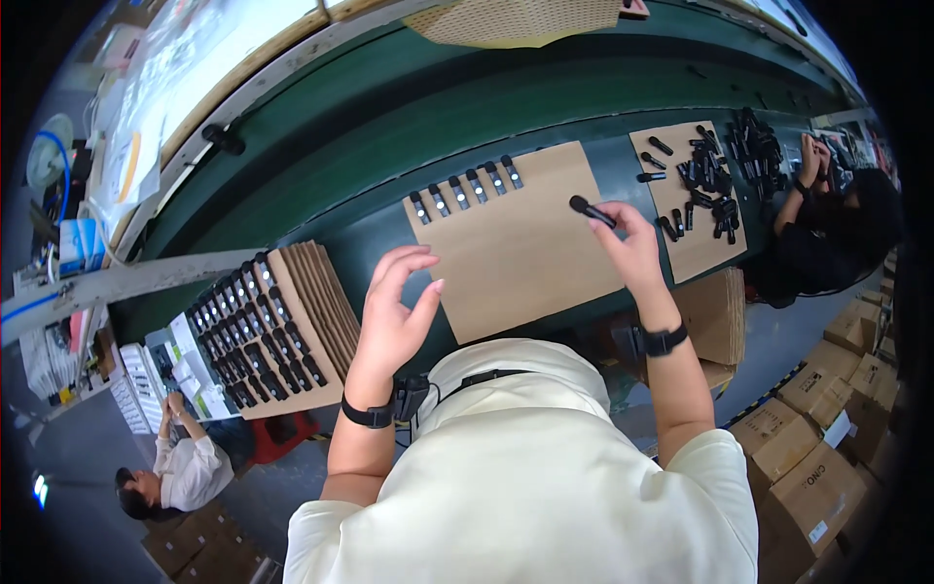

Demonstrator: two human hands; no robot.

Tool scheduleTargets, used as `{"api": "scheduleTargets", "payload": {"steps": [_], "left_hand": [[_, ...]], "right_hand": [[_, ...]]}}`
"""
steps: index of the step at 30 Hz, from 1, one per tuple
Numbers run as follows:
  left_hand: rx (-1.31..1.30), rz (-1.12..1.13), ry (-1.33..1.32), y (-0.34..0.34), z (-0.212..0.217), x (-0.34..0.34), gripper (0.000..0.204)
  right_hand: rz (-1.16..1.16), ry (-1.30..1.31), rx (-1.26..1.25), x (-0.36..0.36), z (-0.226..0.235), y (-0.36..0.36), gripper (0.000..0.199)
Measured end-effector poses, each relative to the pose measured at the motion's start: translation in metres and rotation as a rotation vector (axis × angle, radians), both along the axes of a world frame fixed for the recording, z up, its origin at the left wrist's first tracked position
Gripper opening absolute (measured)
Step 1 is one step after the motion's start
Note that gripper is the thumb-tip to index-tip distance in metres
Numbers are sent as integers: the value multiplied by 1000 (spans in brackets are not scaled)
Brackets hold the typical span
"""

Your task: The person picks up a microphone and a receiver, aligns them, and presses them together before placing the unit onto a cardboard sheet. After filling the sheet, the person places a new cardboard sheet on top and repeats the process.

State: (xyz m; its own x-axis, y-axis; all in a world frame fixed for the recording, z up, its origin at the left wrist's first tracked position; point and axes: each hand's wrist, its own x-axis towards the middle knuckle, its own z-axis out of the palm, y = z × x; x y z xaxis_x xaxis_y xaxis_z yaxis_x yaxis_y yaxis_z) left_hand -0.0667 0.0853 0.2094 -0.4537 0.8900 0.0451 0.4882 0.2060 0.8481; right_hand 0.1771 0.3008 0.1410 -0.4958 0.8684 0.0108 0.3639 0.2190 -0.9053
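Cartons at my near right, printed sheets at my left

I see brown cardboard boxes (812, 457) stacked on the floor at my near right, rectangular, one bearing a small white label (818, 531) and dark print on its side. At my far left a small blue-and-white box (76, 243) stands among clutter on a bench, and long white printed sheets (180, 73) lie along the far-left edge. Nearer left, white printed cards (146, 380) sit beside the stacked cardboard.

Bright, even overhead light; sharp centre, edges bent and dark.
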Motion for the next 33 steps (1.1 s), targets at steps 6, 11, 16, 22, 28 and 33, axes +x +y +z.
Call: {"api": "scheduleTargets", "payload": {"steps": [6,11,16,22,28,33], "left_hand": [[184,-143,-34,-5,36,14,29],[225,-242,-168,-15,60,25,29],[241,-261,-122,-25,62,30,29],[389,-241,-8,-33,60,31,31],[418,-237,59,-39,63,31,32],[425,-253,96,-40,65,30,33]], "right_hand": [[299,143,162,-30,96,-68,17],[481,177,308,-42,122,-96,22],[550,193,397,-45,128,-110,28],[538,253,395,-49,139,-120,32],[552,290,451,-51,143,-126,34],[561,300,484,-52,143,-126,35]]}}
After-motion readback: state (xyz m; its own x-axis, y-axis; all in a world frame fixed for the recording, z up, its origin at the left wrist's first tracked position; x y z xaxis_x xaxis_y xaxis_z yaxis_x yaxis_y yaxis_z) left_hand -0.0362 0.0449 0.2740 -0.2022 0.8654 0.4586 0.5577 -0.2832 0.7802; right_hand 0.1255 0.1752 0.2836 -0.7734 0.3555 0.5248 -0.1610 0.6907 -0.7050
